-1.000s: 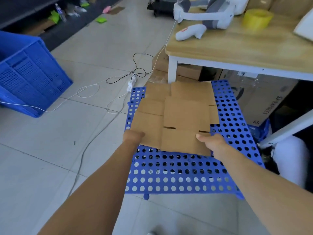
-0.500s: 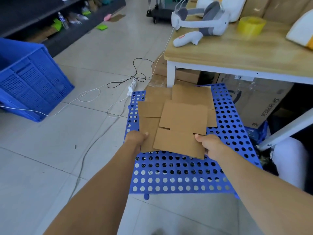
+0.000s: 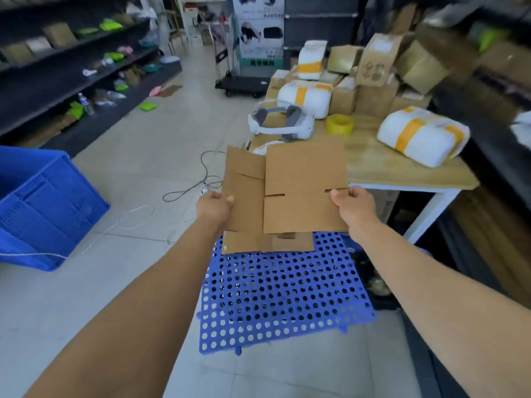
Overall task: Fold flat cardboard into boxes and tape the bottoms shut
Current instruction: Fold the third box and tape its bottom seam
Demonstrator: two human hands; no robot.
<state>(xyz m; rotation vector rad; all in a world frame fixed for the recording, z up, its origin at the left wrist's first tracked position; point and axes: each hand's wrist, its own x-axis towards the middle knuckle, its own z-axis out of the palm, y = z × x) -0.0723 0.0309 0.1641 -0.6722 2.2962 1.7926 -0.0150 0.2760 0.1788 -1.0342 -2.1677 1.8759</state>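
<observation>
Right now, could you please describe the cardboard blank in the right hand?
The blank is flat, plain brown cardboard, rectangular, with a short slit cut into each side edge. It is held up above the blue mat, and the right hand grips its right edge by the slit. Its left edge overlaps a second blank, held by the left hand.

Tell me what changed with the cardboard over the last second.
The left hand and right hand have raised the flat cardboard blanks off the blue mat, up in front of the table. Each hand keeps its grip on the cardboard. The mat, yellow tape roll and headset stayed put.
</observation>
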